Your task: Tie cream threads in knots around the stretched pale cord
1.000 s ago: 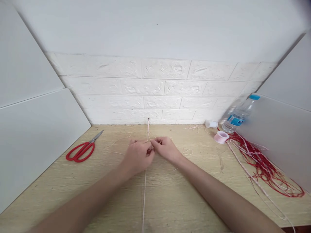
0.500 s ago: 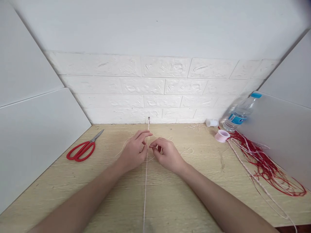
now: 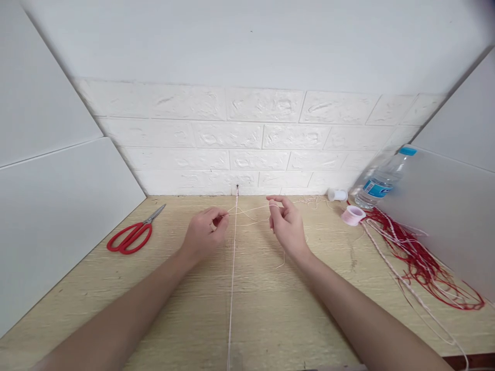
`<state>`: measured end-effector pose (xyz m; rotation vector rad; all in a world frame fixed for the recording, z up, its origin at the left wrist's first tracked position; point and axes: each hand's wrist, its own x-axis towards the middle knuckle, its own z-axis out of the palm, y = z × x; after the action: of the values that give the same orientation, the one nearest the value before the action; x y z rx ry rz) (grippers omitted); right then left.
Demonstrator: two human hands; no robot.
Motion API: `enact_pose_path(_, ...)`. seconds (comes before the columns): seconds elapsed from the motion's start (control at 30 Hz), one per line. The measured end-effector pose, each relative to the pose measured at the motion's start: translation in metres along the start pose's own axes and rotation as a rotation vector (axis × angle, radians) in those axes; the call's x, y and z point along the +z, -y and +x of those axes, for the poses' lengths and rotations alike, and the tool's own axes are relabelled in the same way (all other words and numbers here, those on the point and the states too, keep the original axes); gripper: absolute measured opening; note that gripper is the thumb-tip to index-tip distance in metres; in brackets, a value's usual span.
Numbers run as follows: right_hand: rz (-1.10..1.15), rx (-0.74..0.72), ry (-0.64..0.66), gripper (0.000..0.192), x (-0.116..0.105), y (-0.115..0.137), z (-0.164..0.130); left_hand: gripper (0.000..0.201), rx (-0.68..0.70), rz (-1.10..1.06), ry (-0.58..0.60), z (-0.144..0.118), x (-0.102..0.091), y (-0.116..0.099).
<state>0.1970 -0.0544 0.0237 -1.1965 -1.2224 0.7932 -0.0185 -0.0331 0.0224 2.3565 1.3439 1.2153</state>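
A taut pale cord (image 3: 232, 278) runs from a small dark hook (image 3: 237, 186) at the wall's foot straight down toward me; its top stretch looks braided. To the left of it, my left hand (image 3: 207, 229) pinches a thin pale thread between thumb and fingers. My right hand (image 3: 285, 221) is on the other side, thumb and fingers closed on a thread, index finger stretched out. Thin thread (image 3: 253, 209) crosses the cord in a loose loop between both hands. A loose thread end (image 3: 283, 260) hangs below my right hand.
Red-handled scissors (image 3: 131, 237) lie at the left. At the right are a white spool (image 3: 337, 195), a pink thread spool (image 3: 353, 216), a leaning water bottle (image 3: 381, 185) and a heap of red cords (image 3: 421, 263) with pale braided strands. White panels flank the wooden table (image 3: 174, 319).
My hands have moved apart, the right one going right and slightly up, the left one a little left. Thread now stretches between them across the cord.
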Motion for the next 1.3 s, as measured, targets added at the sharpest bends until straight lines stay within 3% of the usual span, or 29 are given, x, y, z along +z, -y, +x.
enact_pose_path(0.3, 0.045, -0.070, -0.129, 0.037, -0.016, 0.004, 0.010, 0.025, -0.139, -0.018, -0.056, 0.002, 0.002, 0.010)
enact_pose_path(0.4, 0.028, -0.061, -0.073, 0.035, -0.017, 0.000, 0.013, 0.025, -0.128, -0.029, -0.044, 0.002, 0.003, 0.012)
enact_pose_path(0.47, 0.005, -0.046, 0.039, 0.033, -0.018, -0.003, 0.013, 0.023, -0.115, -0.042, -0.030, 0.002, 0.004, 0.012)
enact_pose_path(0.63, -0.364, -0.175, 0.305, 0.035, -0.017, -0.007, 0.010, 0.015, -0.096, -0.079, 0.055, 0.002, 0.003, 0.012)
enact_pose_path(0.77, -0.695, -0.247, 0.261, 0.035, -0.016, -0.006, 0.011, 0.016, -0.088, -0.088, 0.132, 0.001, 0.002, 0.010)
enact_pose_path(0.87, -0.754, -0.184, 0.213, 0.023, -0.021, -0.006, 0.017, 0.017, -0.102, -0.103, 0.148, 0.001, 0.002, 0.010)
enact_pose_path(0.93, -0.704, -0.114, 0.343, 0.015, -0.030, -0.004, 0.022, 0.017, -0.117, -0.108, 0.153, 0.001, 0.003, 0.010)
enact_pose_path(1.07, -0.588, 0.026, 0.883, 0.016, -0.054, 0.009, 0.026, 0.018, -0.142, -0.110, 0.158, 0.000, 0.005, 0.010)
enact_pose_path(1.13, -0.635, 0.114, 1.094, 0.029, -0.063, 0.016, 0.024, 0.018, -0.152, -0.108, 0.163, 0.000, 0.006, 0.010)
enact_pose_path(1.2, -0.735, 0.170, 1.163, 0.039, -0.068, 0.019, 0.022, 0.019, -0.159, -0.103, 0.167, 0.000, 0.006, 0.010)
enact_pose_path(1.3, -0.874, 0.182, 1.142, 0.035, -0.066, 0.014, 0.020, 0.019, -0.168, -0.100, 0.165, 0.000, 0.006, 0.010)
